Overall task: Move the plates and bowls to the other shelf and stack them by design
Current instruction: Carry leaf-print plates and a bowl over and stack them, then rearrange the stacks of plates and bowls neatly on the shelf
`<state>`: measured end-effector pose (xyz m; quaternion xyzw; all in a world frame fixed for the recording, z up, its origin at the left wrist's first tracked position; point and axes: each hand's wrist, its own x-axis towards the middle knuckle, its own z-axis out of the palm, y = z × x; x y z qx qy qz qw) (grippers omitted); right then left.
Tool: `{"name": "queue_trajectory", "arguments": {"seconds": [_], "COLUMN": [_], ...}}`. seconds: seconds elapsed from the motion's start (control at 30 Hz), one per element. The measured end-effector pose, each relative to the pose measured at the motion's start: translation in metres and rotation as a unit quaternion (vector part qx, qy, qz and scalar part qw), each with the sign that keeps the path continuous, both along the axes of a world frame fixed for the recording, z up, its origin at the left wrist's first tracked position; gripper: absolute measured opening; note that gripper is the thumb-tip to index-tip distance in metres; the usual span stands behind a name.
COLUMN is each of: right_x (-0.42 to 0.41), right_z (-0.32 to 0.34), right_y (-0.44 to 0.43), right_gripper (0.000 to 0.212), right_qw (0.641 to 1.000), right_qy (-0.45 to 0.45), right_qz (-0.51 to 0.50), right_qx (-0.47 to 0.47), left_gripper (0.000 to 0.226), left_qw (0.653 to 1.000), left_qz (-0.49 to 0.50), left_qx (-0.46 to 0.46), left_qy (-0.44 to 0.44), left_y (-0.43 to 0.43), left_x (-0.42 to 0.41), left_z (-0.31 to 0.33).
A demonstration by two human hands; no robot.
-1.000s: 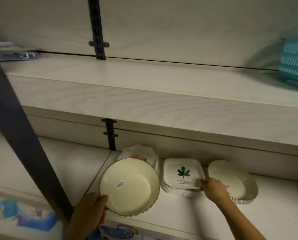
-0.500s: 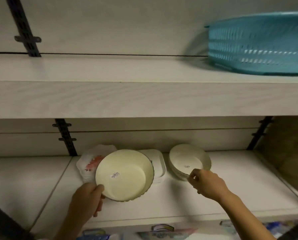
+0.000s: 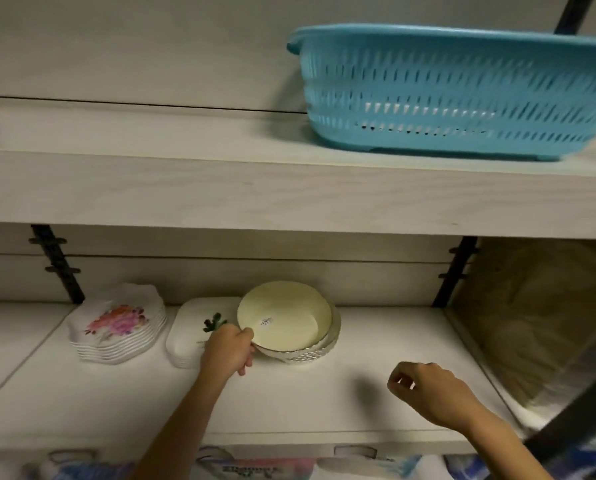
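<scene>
A: Where is the cream bowl (image 3: 284, 318)?

B: On the lower shelf (image 3: 307, 407), tilted onto the stack of cream bowls (image 3: 315, 355), its inside facing outward with a small sticker showing. The left hand (image 3: 228, 351) grips its lower-left rim, thumb on the inside and fingers curled beneath.

A: And the other hand?

B: The right hand (image 3: 428, 393) hovers over bare shelf to the right of the bowls, fingers loosely curled, grasping nothing.

A: What crowds the bowls?

B: Just to the left sits the stack of square leaf plates (image 3: 194, 336), its right edge partly hidden behind the left hand and the tilted bowl. Farther left, the stack of floral plates (image 3: 116, 327) with wavy rims stands close beside the square ones.

A: Any open room?

B: To the right the shelf runs bare up to the black bracket (image 3: 454, 271) and the side panel. The front strip along the shelf edge is also free. Overhead, the upper shelf (image 3: 220, 188) carries a blue basket (image 3: 463, 95) on its right part.
</scene>
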<state>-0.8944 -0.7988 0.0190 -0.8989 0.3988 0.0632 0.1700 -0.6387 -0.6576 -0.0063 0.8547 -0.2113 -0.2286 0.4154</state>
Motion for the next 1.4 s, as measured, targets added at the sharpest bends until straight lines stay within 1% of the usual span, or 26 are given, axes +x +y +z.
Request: {"name": "queue_trajectory", "arguments": {"seconds": [0.27,0.37,0.4,0.47,0.53,0.6,0.77,0.83,0.93,1.1,1.2,1.27,1.4], "right_x": [-0.018,-0.020,-0.020,-0.018,-0.014,-0.006,0.031,0.049,0.081,0.135,0.170,0.197,0.258], "right_z": [0.002,0.001,0.001,0.001,-0.001,-0.005,-0.007,-0.008,-0.010,-0.010,-0.010,-0.010,-0.014], "right_y": [-0.021,-0.026,-0.028,-0.030,-0.030,-0.029,-0.016,-0.005,0.016,0.056,0.081,0.097,0.130], "right_gripper": [0.029,0.022,0.017,0.012,0.012,0.011,0.026,0.026,0.028,0.026,0.025,0.026,0.028], "right_qw": [0.999,0.999,0.999,0.999,0.999,0.999,0.997,0.994,0.989,0.981,0.979,0.980,0.981], "right_qy": [-0.004,-0.002,-0.003,-0.003,0.000,0.004,-0.005,-0.015,-0.020,-0.048,-0.064,-0.072,-0.088], "right_qz": [-0.008,-0.004,-0.004,-0.003,0.007,0.022,0.076,0.102,0.143,0.189,0.192,0.183,0.162], "right_qx": [0.030,0.047,0.046,0.042,0.041,0.039,0.024,0.019,0.011,0.012,0.024,0.028,0.067], "left_gripper": [0.038,0.042,0.048,0.055,0.055,0.052,0.043,0.042,0.041,0.037,0.035,0.034,0.032], "left_qw": [0.999,0.997,0.995,0.986,0.976,0.970,0.956,0.947,0.929,0.921,0.928,0.933,0.943], "left_qz": [-0.012,-0.023,-0.025,-0.027,-0.028,-0.038,-0.026,-0.012,0.016,0.077,0.108,0.112,0.100], "left_qx": [0.041,0.072,0.089,0.132,0.160,0.166,0.173,0.169,0.188,0.201,0.189,0.175,0.168], "left_qy": [-0.018,-0.030,-0.042,-0.093,-0.145,-0.175,-0.238,-0.271,-0.318,-0.325,-0.303,-0.292,-0.269], "left_y": [-0.046,-0.052,-0.052,-0.048,-0.042,-0.030,0.014,0.034,0.067,0.120,0.153,0.172,0.198], "left_x": [-0.010,-0.012,-0.013,-0.015,-0.015,-0.013,0.000,0.009,0.025,0.065,0.102,0.128,0.184], "left_z": [-0.011,-0.017,-0.018,-0.018,-0.019,-0.020,-0.018,-0.016,-0.012,-0.009,-0.012,-0.011,-0.008]}}
